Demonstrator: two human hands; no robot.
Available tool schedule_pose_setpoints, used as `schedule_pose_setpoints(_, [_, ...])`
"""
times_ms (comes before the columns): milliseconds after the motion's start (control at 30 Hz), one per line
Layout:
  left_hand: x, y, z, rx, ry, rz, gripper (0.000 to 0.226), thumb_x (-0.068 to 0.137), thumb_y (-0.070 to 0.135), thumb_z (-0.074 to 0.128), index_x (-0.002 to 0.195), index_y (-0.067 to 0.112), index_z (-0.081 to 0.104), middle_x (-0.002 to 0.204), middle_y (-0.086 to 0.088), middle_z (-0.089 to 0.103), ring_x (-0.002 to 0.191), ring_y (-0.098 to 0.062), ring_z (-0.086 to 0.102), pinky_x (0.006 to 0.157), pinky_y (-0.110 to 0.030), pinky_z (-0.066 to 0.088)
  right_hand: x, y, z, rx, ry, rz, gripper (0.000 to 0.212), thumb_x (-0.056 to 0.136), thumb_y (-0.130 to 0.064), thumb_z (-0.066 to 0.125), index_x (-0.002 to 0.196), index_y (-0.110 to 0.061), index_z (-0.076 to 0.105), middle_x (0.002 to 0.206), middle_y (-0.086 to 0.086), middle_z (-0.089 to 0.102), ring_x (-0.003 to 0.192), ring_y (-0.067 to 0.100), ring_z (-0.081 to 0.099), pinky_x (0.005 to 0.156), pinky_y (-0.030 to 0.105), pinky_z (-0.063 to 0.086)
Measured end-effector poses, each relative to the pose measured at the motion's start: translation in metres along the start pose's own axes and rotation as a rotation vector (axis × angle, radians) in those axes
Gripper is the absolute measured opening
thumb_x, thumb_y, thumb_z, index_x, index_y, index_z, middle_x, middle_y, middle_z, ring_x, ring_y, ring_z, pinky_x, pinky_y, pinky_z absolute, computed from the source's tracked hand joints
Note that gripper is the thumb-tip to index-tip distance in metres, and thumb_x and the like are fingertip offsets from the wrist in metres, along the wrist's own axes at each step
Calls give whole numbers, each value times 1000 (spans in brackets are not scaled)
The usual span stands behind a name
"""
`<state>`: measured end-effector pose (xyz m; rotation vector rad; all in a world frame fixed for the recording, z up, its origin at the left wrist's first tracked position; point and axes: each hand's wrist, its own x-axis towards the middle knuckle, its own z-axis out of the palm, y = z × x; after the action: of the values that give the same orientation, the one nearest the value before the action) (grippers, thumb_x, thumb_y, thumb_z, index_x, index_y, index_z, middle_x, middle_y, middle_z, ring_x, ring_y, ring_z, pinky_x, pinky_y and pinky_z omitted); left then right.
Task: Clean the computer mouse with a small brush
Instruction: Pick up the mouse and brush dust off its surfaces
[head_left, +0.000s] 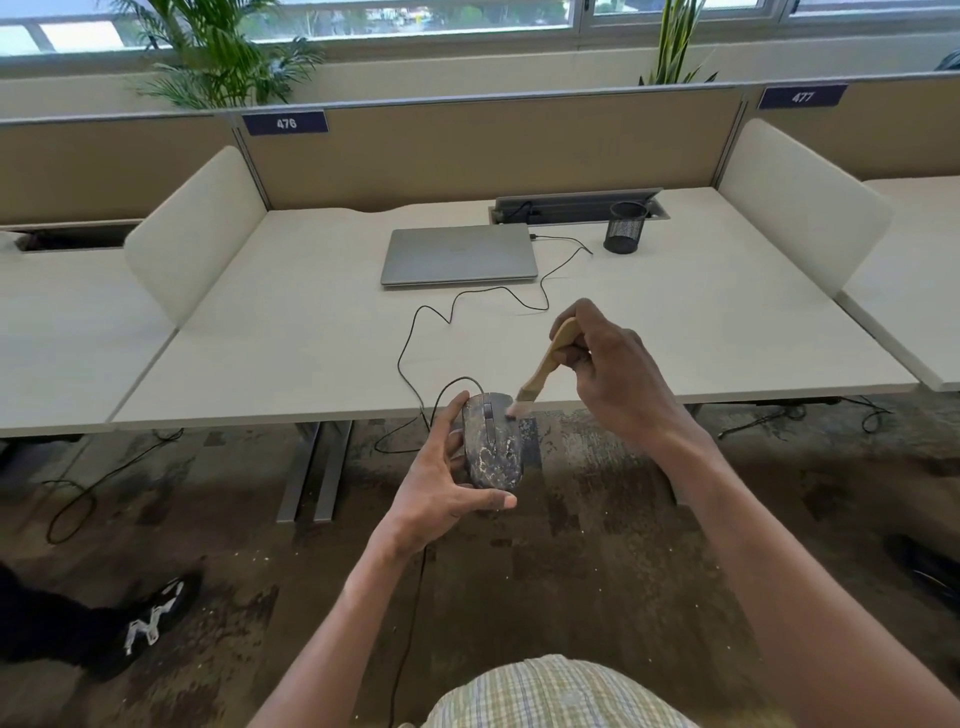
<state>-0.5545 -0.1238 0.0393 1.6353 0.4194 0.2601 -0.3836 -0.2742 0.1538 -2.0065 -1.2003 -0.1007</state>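
My left hand (441, 483) holds the mouse (492, 441) in the air, just off the near edge of the table (675, 312); my thumb curls under its back end and my fingers (452, 415) wrap its left side. The mouse is speckled with pale dust. My right hand (618, 374) grips the wooden brush (545, 364), fingers curled round the handle, bristles touching the mouse's front right. The cable (415, 332) runs across the table to a closed laptop (460, 254), beside a mesh cup (626, 227).
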Motion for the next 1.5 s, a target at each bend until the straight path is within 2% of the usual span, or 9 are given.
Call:
schedule_pose_setpoints(167, [1, 4, 4, 27, -32, -6, 134, 51, 25, 103, 156, 57, 28, 157, -7, 48, 137, -25, 60, 110, -54, 54, 10, -7, 1, -24, 102, -58, 27, 93, 7, 57, 107, -15, 52, 91, -5, 64, 88, 21, 63, 74, 45, 56])
schedule_pose_setpoints(333, [3, 4, 3, 0, -51, -1, 133, 55, 13, 102, 157, 55, 28, 152, -6, 55, 131, -22, 66, 108, -51, 56, 8, -15, 8, -63, 7, -114, 34, 90, 12, 53, 106, -18, 52, 86, -14, 57, 92, 19, 61, 76, 44, 56])
schedule_pose_setpoints(433, [3, 2, 1, 0, -42, -4, 132, 54, 16, 102, 156, 57, 29, 153, -5, 53, 133, -21, 64, 110, -50, 55, 8, -15, 4, -72, -24, -120, 39, 89, 14, 52, 105, -21, 51, 83, -21, 52, 93, 18, 61, 76, 43, 57])
schedule_pose_setpoints(567, [4, 1, 2, 6, -39, 5, 132, 52, 23, 103, 154, 60, 29, 154, -6, 53, 134, -24, 63, 110, -53, 54, 11, -19, 2, -88, 42, -122, 29, 93, 8, 56, 108, -17, 52, 88, -13, 57, 93, 20, 60, 74, 45, 56])
schedule_pose_setpoints(700, [6, -1, 2, -13, -23, 10, 130, 52, 21, 104, 151, 65, 32, 150, -5, 57, 132, -24, 65, 110, -53, 54, 8, -23, 5, -87, -30, -137, 30, 92, 10, 54, 107, -15, 52, 91, -5, 63, 95, 20, 59, 77, 45, 56])
schedule_pose_setpoints(833, [5, -4, 0, -25, -11, 3, 129, 50, 24, 105, 148, 67, 33, 151, -5, 56, 131, -23, 66, 108, -52, 55, 4, -19, 0, -93, -71, -131, 39, 88, 15, 51, 104, -21, 50, 84, -13, 55, 92, 16, 57, 76, 42, 57])
schedule_pose_setpoints(1067, [9, -1, -1, -26, -6, 11, 138, 44, 38, 109, 154, 60, 31, 150, -5, 57, 134, -28, 63, 113, -59, 49, 3, -19, 1, -52, -9, -122, 32, 93, 11, 55, 107, -17, 53, 85, -19, 54, 93, 11, 56, 76, 37, 57])
schedule_pose_setpoints(1333, [8, -3, 0, -33, -4, 22, 136, 45, 39, 108, 155, 59, 31, 152, -3, 54, 133, -19, 65, 110, -50, 54, -1, -13, -3, -44, -4, -68, 33, 93, 9, 56, 106, -22, 51, 86, -16, 58, 93, 15, 59, 74, 37, 55])
schedule_pose_setpoints(1500, [11, -1, 0, -39, 3, 19, 138, 42, 42, 109, 155, 58, 31, 153, -4, 54, 135, -21, 63, 111, -56, 52, 0, -12, 4, 5, 16, -58, 31, 92, 10, 57, 107, -17, 52, 91, -8, 62, 90, 16, 62, 72, 34, 54])
